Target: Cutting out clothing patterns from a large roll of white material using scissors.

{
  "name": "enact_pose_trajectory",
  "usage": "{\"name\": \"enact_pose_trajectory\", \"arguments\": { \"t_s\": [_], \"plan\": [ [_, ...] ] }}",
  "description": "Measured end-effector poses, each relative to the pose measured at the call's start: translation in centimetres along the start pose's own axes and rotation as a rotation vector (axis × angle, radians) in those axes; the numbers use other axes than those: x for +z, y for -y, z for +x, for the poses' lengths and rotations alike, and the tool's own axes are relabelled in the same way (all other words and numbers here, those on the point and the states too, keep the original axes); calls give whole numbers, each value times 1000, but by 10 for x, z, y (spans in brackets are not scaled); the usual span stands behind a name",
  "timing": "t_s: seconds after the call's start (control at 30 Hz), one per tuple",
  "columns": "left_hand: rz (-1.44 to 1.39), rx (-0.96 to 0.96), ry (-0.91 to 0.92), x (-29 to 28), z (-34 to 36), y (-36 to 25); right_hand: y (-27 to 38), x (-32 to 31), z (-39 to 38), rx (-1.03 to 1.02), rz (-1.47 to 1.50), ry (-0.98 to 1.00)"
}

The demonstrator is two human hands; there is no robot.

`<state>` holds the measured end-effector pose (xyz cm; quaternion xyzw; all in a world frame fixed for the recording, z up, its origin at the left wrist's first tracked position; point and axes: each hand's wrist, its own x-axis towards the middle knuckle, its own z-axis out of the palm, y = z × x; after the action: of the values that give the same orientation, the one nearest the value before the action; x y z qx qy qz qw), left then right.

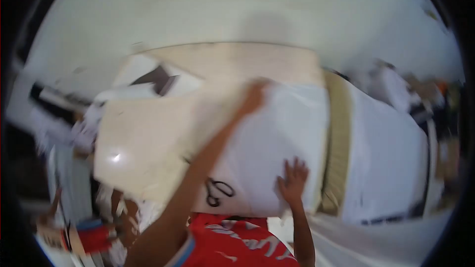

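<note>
A large white sheet lies on the cream tabletop in front of me. My left hand reaches to the far left corner of this sheet; motion smears its fingers, so whether they grip the edge is unclear. Near the close right part of the sheet, my right hand rests with its fingers spread, holding nothing. A pair of scissors with black handles lies beside my left forearm, close to the table's near edge. My forearm hides part of the scissors.
Dark brown pieces lie on white material at the far left. A tan strip runs along the right, with another pale sheet beyond it. A person in red is at the lower left. A pale wall stands behind.
</note>
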<state>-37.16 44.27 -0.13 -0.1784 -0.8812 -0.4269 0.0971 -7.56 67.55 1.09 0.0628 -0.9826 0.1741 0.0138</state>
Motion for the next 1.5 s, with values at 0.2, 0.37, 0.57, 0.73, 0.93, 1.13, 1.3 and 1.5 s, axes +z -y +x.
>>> {"name": "enact_pose_trajectory", "arguments": {
  "t_s": [0.2,0.37,0.57,0.73,0.93,1.13,1.3,1.5],
  "plan": [
    [660,34,46,-318,-70,177,56,-12,-14,148,109,-146],
    [709,-480,141,-350,-198,202,193,38,-41,25,487,-68],
    [370,-110,-192,-355,-286,126,255,74,-65,65,240,-65],
    [713,-135,-127,-420,-230,176,250,71,-34,14,153,-90],
    [839,-257,-47,-362,-263,181,248,53,-40,90,175,180],
    [563,-365,137,-332,-281,141,263,71,-71,73,132,96],
    [664,-59,53,-327,-293,159,263,83,-92,124,115,18],
    [456,-121,263,-350,-288,165,259,68,-114,250,269,240]
  ]
}}
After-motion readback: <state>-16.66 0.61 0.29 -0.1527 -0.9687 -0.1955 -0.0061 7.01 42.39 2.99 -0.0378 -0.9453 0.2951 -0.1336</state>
